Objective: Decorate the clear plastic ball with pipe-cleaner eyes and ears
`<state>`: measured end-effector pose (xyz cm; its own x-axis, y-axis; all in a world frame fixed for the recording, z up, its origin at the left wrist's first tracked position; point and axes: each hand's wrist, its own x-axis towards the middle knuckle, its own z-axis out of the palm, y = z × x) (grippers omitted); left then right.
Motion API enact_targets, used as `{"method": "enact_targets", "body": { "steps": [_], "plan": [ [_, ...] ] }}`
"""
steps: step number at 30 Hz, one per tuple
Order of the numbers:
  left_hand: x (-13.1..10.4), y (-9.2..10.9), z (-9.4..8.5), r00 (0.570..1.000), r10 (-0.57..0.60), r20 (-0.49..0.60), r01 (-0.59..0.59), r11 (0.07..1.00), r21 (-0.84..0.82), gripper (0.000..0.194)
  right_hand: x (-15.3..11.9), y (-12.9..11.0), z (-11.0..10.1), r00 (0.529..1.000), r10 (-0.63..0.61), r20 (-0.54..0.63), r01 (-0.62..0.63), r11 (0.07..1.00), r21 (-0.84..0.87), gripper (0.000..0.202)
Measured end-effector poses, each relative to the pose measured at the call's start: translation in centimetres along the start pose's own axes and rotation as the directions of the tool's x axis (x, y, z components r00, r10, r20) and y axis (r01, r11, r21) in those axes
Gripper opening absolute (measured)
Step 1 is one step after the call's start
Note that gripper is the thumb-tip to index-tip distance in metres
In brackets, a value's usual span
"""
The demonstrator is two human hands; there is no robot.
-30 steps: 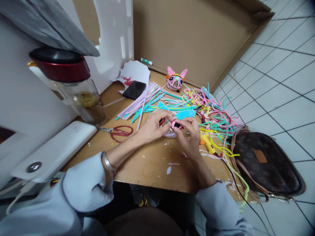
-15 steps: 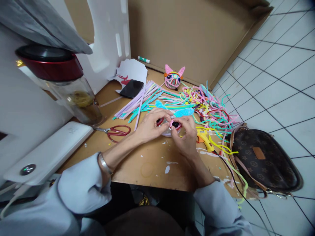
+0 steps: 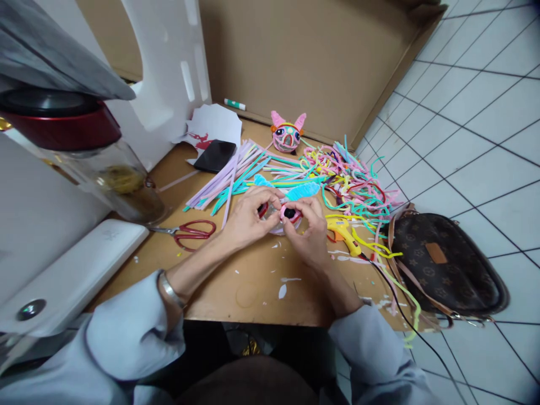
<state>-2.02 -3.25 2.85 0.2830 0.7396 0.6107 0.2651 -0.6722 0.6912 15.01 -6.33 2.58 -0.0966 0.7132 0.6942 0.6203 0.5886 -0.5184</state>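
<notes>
Both hands are closed on a small craft figure (image 3: pixel 289 213) with blue fuzzy ears and round eyes ringed in pink and red with black centres. My left hand (image 3: pixel 252 216) has its thumb and index finger at the middle of the figure, between the eyes. My right hand (image 3: pixel 309 229) pinches the rim of the right eye. Fingers hide much of the figure's body. Behind it lie pastel pipe cleaners (image 3: pixel 236 169). A finished-looking figure with pink ears (image 3: pixel 287 136) stands farther back.
Red-handled scissors (image 3: pixel 194 233), a black phone (image 3: pixel 215 156) and a glass bottle (image 3: pixel 126 183) are at the left. A yellow glue gun (image 3: pixel 343 233), its cord, tangled pipe cleaners (image 3: pixel 358 185) and a brown bag (image 3: pixel 449 264) are at the right. A cardboard wall (image 3: pixel 287 62) rises behind.
The whole view has shifted, so the table and objects sit slightly farther left. Both hands keep nearly the same hold on the figure.
</notes>
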Motion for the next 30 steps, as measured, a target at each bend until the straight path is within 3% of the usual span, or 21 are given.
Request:
{"method": "enact_targets", "body": {
  "steps": [7,14,21,30],
  "plan": [
    [0.04,0.46,-0.15,1.000,-0.018,0.023,0.017,1.000,0.013,0.007,-0.13,0.16,0.16,1.000,0.008,-0.026,-0.009,1.000,-0.016,0.018],
    [-0.01,0.53,0.05,0.998,-0.067,-0.019,0.067,0.998,0.014,0.005,-0.13,0.14,-0.20,0.999,0.019,0.028,-0.020,1.000,0.006,0.020],
    [-0.10,0.47,0.04,0.998,-0.058,-0.039,0.057,0.998,-0.014,0.003,-0.07,0.13,-0.72,0.998,-0.056,0.042,0.053,0.997,0.060,0.022],
    [-0.15,0.35,0.04,0.997,-0.068,-0.028,0.068,0.997,-0.024,0.004,-0.40,0.62,-0.83,0.985,-0.149,0.086,0.158,0.981,-0.110,0.031]
  ]
}}
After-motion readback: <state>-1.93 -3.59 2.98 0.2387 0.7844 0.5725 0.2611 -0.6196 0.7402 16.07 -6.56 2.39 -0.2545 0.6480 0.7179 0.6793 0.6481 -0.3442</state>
